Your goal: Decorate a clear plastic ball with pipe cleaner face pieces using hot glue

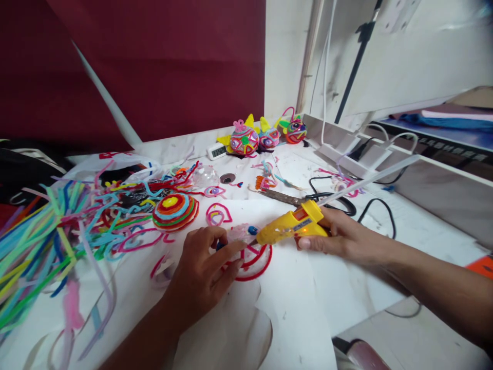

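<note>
My right hand (pixel 335 234) is closed round the handle of a yellow hot glue gun (pixel 288 226), with a long translucent glue stick (pixel 370 180) sticking out of its back. The gun's nozzle points left, close to the fingertips of my left hand (pixel 208 264). Those fingers are pinched at a small pale pink piece with blue ends (pixel 239 233), partly hidden by the fingers. Under them, a red pipe-cleaner ring (pixel 265 267) with crossing strips lies on the white paper (pixel 292 288). A striped coiled pipe-cleaner dome (pixel 175 211) sits left of my hands.
Many loose pipe cleaners (pixel 34 257) spread along the left. Scissors (pixel 283 197) lie behind the glue gun. Decorated fish-like figures (pixel 244 140) and a small digital timer (pixel 216 150) stand at the back. A power strip (pixel 352 156) and black cables (pixel 391 213) are at right.
</note>
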The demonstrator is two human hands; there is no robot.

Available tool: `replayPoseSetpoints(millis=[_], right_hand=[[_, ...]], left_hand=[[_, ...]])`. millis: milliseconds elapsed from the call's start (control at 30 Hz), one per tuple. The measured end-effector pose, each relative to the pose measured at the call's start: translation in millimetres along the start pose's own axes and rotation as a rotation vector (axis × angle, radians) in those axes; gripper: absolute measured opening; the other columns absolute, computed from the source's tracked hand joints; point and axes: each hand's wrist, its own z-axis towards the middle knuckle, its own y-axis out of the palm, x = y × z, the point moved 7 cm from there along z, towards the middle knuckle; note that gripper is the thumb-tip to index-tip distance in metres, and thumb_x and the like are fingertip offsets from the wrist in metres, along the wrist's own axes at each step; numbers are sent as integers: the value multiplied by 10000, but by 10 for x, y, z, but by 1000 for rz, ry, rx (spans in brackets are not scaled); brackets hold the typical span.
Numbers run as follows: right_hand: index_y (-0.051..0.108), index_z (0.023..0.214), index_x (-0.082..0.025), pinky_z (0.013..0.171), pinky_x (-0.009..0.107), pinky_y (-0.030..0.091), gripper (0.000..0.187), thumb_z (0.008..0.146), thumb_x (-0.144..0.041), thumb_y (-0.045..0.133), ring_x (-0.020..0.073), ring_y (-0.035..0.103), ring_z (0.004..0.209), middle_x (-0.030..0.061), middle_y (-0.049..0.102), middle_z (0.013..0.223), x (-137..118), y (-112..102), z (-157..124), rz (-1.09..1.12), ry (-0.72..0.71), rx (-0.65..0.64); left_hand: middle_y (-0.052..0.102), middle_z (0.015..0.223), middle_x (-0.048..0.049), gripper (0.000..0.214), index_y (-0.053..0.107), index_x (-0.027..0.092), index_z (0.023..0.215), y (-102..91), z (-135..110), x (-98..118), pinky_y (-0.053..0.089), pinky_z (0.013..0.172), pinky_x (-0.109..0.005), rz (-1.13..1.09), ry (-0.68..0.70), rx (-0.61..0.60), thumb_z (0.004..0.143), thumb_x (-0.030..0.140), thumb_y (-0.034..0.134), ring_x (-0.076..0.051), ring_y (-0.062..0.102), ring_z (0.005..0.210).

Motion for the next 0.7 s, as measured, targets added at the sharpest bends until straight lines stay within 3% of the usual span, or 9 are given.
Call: replayPoseSetpoints(millis=[700], right_hand=[[580,965,-172,593,258,432,291,878,-446,623,158,525,739,34,573,850,-3,-74,-59,-77,7,-9]], left_hand=[[484,1034,-63,277,603,248,1131,0,-7,2,399,768,-386,43,19,8,870,156,582,-203,477,885]])
